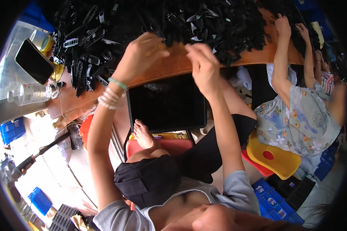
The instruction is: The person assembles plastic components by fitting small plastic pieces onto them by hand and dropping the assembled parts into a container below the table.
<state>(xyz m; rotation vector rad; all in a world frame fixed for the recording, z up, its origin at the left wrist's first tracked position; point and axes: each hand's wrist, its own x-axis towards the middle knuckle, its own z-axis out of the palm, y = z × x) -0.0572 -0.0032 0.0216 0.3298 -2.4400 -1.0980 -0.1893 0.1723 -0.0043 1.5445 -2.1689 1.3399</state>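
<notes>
Above the near edge of the brown table [243, 57], my left hand [140, 52] is raised with its thumb apart from the bent fingers; I see nothing held between them. Facing it, my right hand [204, 67] has its fingers curled together and pointing left. Whatever they may pinch is too small or blurred to make out. Just beyond both hands lies a large heap of small black plastic parts [142, 19], some with shiny silver or white faces and some ladder-like. A black tray [165, 104] sits below my hands, under the table edge, by my raised bare foot.
At the left stand a phone [34, 61], a clear plastic bottle [29, 93] and a yellow-rimmed roll [47, 43]. To the right a person in a floral top [297, 119] works at the heap, another beyond. A yellow stool [272, 156] and blue bins [273, 202] are beside me.
</notes>
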